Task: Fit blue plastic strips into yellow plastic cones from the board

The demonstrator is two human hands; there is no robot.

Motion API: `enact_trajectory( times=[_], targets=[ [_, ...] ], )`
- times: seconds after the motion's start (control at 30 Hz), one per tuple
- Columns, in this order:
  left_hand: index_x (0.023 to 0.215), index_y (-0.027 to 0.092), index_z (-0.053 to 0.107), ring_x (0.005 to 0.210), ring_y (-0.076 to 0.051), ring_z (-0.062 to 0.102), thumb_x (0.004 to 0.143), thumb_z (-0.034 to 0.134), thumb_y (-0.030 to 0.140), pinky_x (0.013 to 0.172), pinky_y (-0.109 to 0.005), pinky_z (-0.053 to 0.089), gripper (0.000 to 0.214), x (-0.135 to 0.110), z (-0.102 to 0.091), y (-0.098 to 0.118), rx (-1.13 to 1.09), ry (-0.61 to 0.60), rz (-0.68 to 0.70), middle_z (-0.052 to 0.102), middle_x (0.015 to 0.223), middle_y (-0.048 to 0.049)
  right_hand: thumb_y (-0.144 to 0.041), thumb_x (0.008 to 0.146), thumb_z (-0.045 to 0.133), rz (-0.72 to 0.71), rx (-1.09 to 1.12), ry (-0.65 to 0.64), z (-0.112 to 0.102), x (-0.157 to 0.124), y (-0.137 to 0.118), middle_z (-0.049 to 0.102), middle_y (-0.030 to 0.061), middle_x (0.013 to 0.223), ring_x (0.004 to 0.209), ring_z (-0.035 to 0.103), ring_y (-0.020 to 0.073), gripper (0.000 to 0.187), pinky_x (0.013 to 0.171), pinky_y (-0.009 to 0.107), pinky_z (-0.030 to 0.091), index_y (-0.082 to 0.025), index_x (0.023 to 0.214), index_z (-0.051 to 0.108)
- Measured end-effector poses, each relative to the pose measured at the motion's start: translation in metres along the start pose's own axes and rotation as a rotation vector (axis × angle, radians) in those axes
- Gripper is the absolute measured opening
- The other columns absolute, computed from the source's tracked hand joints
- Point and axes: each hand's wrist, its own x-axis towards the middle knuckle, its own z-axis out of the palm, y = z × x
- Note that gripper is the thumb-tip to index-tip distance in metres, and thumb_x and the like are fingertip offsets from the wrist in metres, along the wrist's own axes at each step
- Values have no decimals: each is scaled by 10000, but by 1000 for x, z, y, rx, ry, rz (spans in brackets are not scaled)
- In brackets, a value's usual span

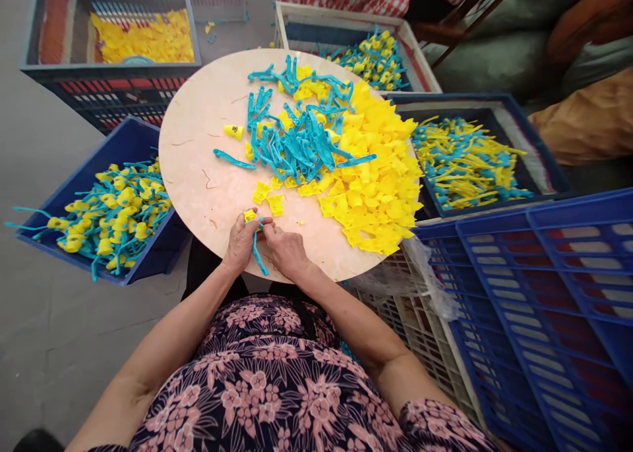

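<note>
At the near edge of a round table (185, 119), both my hands are closed together over small plastic parts. My left hand (239, 246) grips a yellow plastic piece (250, 215), which shows above its fingers. A turquoise plastic strip (258, 257) hangs down between the hands, its upper end at the fingertips. My right hand (287, 249) pinches close to that upper end; its fingertips partly hide what they hold. Just beyond the hands lie a few loose yellow pieces (275, 205). Farther off is a pile of turquoise strips (301, 145), beside a large heap of yellow pieces (376, 175).
A blue crate (148, 264) of joined yellow and turquoise parts stands at the left. Behind it is a crate (133, 76) with yellow pieces. More filled crates (494, 103) stand at the right, above blue slatted crates (514, 307). Clear plastic film (425, 274) hangs by the table's right edge.
</note>
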Motion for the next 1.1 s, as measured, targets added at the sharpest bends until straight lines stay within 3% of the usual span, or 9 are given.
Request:
enact_trajectory(
  times=[0.23, 0.33, 0.47, 0.63, 0.8, 1.1],
  targets=[
    [1093, 167, 532, 859, -225, 726, 666, 773, 320, 858, -388, 543, 513, 2, -3, -5, 27, -20, 16, 753, 832, -43, -167, 975, 306, 14, 41, 72, 19, 0, 1, 662, 195, 1193, 943, 693, 237, 450, 743, 304, 526, -88, 1400, 430],
    [1114, 164, 537, 893, -239, 725, 675, 777, 332, 859, -407, 545, 528, 1, -5, -5, 36, -27, 44, 758, 871, -61, -191, 994, 315, 2, 94, 90, 19, -3, 5, 679, 162, 1179, 953, 691, 222, 428, 746, 285, 519, -134, 1393, 461],
    [1131, 175, 503, 875, -238, 734, 685, 783, 321, 879, -441, 547, 547, -1, -6, -4, -21, -37, 59, 759, 910, -74, -290, 1023, 351, 29, 251, 202, 18, -8, 27, 701, 85, 1185, 1008, 678, 193, 365, 812, 266, 509, -219, 1314, 558],
    [1038, 164, 518, 845, -224, 739, 684, 795, 302, 873, -431, 559, 471, -2, -7, -1, -77, -36, 24, 760, 906, -90, -228, 973, 445, 142, 371, 417, 16, -7, 69, 705, 102, 1164, 1050, 667, 208, 305, 853, 285, 503, -160, 1197, 640],
    [1011, 147, 576, 827, -222, 732, 674, 808, 331, 795, -397, 583, 449, -5, -7, -2, 3, -75, 39, 751, 938, -93, -241, 941, 478, 192, 452, 546, 10, -1, 99, 731, 100, 1073, 938, 690, 203, 270, 827, 309, 516, -166, 1113, 673],
    [1035, 155, 587, 823, -225, 732, 676, 809, 338, 767, -393, 590, 460, -4, -7, 0, 22, -76, 45, 756, 930, -94, -261, 920, 485, 212, 484, 638, -19, 23, 113, 727, 104, 1096, 999, 678, 216, 279, 891, 342, 516, -179, 1087, 692]
  ],
)
